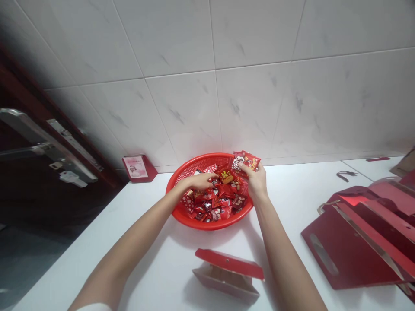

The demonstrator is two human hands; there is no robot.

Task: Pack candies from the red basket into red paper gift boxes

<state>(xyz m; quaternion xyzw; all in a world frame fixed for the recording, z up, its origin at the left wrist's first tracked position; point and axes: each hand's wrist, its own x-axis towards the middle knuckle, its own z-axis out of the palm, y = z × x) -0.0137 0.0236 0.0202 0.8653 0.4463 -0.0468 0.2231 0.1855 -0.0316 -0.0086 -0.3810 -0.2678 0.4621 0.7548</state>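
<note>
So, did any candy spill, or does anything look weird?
No candy spill shows: the wrapped candies are in the red basket, with packets in the right hand. One thing looks slightly odd: a dark curled strip loose on the white table, behind the red boxes. I can't tell what it is.

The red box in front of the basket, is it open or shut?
Open: the hollow inside of the red box shows, and its red flap isn't closed over it.
</note>
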